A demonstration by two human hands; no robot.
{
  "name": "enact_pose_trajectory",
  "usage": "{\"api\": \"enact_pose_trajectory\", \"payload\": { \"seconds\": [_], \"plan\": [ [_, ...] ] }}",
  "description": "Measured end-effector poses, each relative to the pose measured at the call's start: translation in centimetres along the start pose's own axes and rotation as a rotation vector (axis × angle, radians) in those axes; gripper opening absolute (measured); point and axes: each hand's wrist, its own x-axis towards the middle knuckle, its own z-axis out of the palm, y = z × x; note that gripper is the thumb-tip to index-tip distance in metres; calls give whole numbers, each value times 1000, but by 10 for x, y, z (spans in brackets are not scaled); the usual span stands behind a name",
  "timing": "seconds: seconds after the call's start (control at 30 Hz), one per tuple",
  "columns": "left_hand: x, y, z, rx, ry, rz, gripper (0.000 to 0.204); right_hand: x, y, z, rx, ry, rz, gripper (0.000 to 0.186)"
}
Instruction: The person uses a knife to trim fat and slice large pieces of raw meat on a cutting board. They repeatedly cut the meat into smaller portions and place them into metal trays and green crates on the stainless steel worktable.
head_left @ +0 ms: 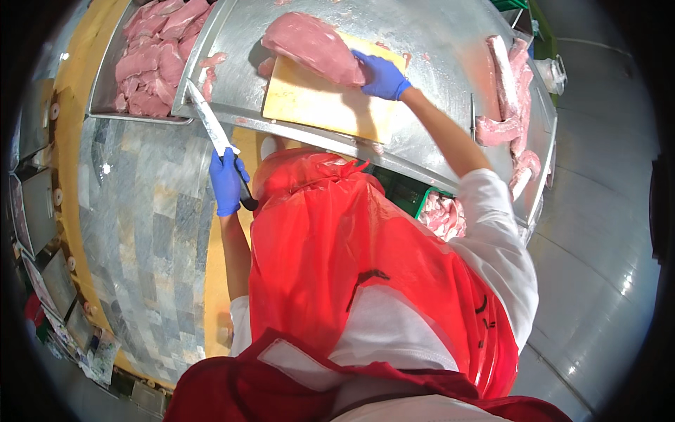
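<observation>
- Large meat piece [313, 48] is lying slanted over the far left part of a yellow board, in the upper middle (whether its left end is touching the steel, I cannot tell).
- At far left, a metal tray [140, 117] is holding heaped pink meat pieces [155, 63]; its raised walls are probably keeping these moist, smooth chunks from sliding off.
- The left hand [227, 179], in a blue glove, is closing around the black handle of a knife [206, 116]; its long, tapering blade is pointing away from the body, probably keeping the edge clear of the other hand.
- Beyond the blade, small ragged scraps [211, 70] are lying between tray and board.
- A glossy, creased red apron [309, 246] is covering the body, presumably shielding clothes from wetness.
- The flat, rectangular yellow board [299, 102] is resting on the shiny steel table [436, 49], presumably sparing the blade from metal.
- The right hand [384, 76], also blue-gloved and well apart from the left, is touching the meat's right end, perhaps steadying it; whether its fingers are clamping, I cannot tell.
- Below the table edge, a green crate [422, 202] is containing pale, streaky trimmings [444, 216].
- Farthest right, long, rounded meat strips [524, 105] are lying on the steel.
</observation>
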Motion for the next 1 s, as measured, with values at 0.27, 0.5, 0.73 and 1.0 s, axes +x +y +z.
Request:
{"api": "enact_pose_trajectory", "payload": {
  "seconds": [0.27, 0.5, 0.73, 1.0],
  "plan": [
    [-29, 19, 10, 133, -8, -51, 16, -25, 41, 50, -195, 100, 67, 91],
    [-27, 51, 85, 297, -102, 33, 16, 10, 74, 15, 329, -258, 381, 52],
    [1, 39, 178, 314, -395, 51, 18, -29, 99, 57, 1544, -219, 750, 43],
    [122, -9, 236, 975, -313, 397, 48, -69, 56, 65, 153, 687, 344, 63]
  ]
}}
